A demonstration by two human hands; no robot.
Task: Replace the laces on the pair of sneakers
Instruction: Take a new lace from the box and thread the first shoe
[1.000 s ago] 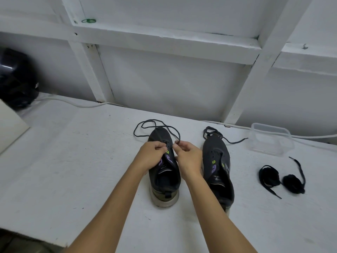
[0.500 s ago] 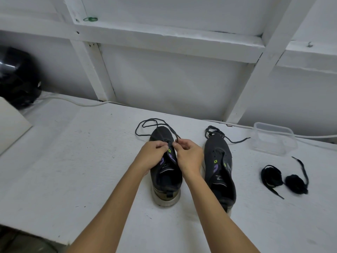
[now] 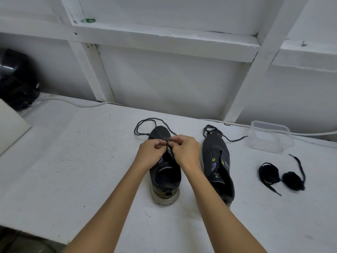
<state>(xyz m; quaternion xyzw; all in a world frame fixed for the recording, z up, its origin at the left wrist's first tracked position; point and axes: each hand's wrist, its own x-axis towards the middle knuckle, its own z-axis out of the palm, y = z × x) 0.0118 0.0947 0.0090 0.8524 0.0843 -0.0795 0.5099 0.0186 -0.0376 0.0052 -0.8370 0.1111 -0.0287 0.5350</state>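
Note:
Two dark sneakers stand side by side on the white table, toes pointing away from me. Over the left sneaker (image 3: 165, 179) my left hand (image 3: 151, 154) and my right hand (image 3: 186, 152) meet, and both pinch its dark lace (image 3: 144, 123) near the eyelets. The rest of that lace loops on the table past the toe. The right sneaker (image 3: 218, 167) stands untouched, with a loose lace (image 3: 215, 131) lying at its toe. Two bundled black laces (image 3: 269, 173) (image 3: 293, 180) lie to the right of the shoes.
A clear plastic container (image 3: 271, 136) stands at the back right by the wall. A white cable (image 3: 73, 104) runs along the wall's foot. A black helmet-like object (image 3: 16, 79) and a pale board (image 3: 11, 128) are at the far left. The table's front edge (image 3: 36, 236) is near me.
Both hands have shifted slightly up the left sneaker toward its toe and drawn closer together on the lace. The shoes and spare laces have not moved.

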